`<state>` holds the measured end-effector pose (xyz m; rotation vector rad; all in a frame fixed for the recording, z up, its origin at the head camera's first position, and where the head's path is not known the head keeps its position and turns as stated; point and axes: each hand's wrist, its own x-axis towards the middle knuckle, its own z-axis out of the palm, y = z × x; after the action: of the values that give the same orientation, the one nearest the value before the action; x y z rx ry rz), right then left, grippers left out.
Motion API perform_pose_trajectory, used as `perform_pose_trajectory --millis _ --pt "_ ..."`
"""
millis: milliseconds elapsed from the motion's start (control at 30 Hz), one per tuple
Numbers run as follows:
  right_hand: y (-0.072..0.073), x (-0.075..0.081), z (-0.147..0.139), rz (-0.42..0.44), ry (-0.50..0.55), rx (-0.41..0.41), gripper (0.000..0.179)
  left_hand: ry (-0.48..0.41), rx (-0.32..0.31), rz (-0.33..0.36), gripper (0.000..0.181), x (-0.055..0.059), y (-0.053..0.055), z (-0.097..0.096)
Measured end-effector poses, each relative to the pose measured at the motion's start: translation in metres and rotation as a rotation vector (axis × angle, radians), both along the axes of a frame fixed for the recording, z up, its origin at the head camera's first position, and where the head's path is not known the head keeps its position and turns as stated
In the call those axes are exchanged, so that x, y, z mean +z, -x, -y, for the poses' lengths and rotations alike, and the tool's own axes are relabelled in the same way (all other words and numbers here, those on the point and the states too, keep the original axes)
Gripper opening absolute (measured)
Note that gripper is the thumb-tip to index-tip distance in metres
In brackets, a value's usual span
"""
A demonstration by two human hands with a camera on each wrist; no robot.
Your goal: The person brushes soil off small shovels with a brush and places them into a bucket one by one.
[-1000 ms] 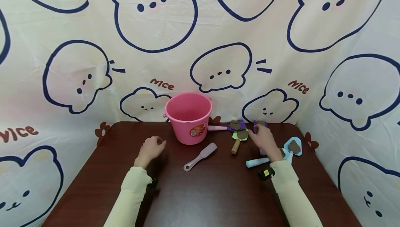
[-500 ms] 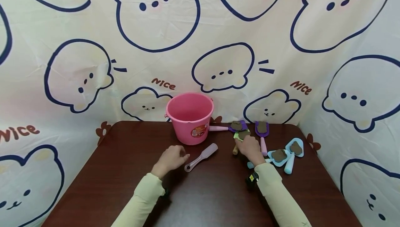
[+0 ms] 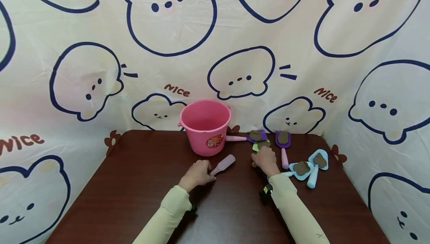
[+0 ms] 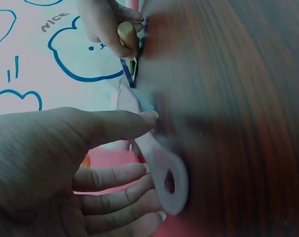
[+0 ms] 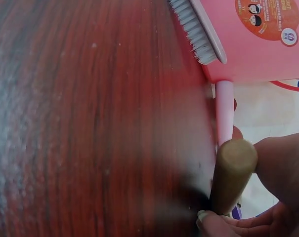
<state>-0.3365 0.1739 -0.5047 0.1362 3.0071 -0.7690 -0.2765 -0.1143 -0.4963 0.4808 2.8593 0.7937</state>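
My left hand [image 3: 197, 176] is at the handle of a pale lilac brush [image 3: 226, 163] lying on the table. In the left wrist view, the thumb and outstretched fingers are on either side of the handle [image 4: 164, 163], fingertips right at its edges. White bristles [image 5: 196, 34] show under the brush in the right wrist view. My right hand [image 3: 266, 160] holds a small green shovel [image 3: 255, 147] by its wooden handle [image 5: 233, 173]. Brown, sand-like material [image 3: 264, 144] sits on the shovel's blade, partly hidden by the hand.
A pink bucket [image 3: 205, 139] stands at the back of the dark wooden table [image 3: 228, 214]. Beside it lie two purple-bladed shovels with pink handles [image 3: 236, 138]. Farther right are two light blue shovels [image 3: 312, 178], one overlapping the other. Brown lumps lie on these blades.
My right hand has moved left from the right-hand purple shovel to the green one and taken its handle. The left hand has moved right, over to the brush handle.
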Motion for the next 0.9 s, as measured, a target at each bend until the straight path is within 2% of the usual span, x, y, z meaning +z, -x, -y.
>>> perform_pose_trajectory --millis 133,267,533,700,900 --pt "-0.002 0.0 -0.001 0.022 0.032 -0.002 0.044 0.0 -0.028 -0.005 0.022 -0.001 0.0 -0.005" --pt "-0.002 -0.001 -0.003 0.052 0.024 -0.014 0.042 -0.001 -0.02 0.007 0.018 -0.002 0.0 -0.006" --pt "-0.005 0.004 -0.005 0.169 -0.019 -0.027 0.038 -0.006 -0.013 0.027 0.016 -0.003 0.0 -0.006" --pt "-0.008 0.007 -0.006 0.186 -0.077 -0.032 0.033 -0.026 -0.035 0.045 0.017 -0.005 0.0 -0.005" --pt "-0.013 0.006 -0.006 0.176 -0.097 -0.031 0.026 -0.029 -0.069 0.065 0.012 -0.004 0.0 -0.002"
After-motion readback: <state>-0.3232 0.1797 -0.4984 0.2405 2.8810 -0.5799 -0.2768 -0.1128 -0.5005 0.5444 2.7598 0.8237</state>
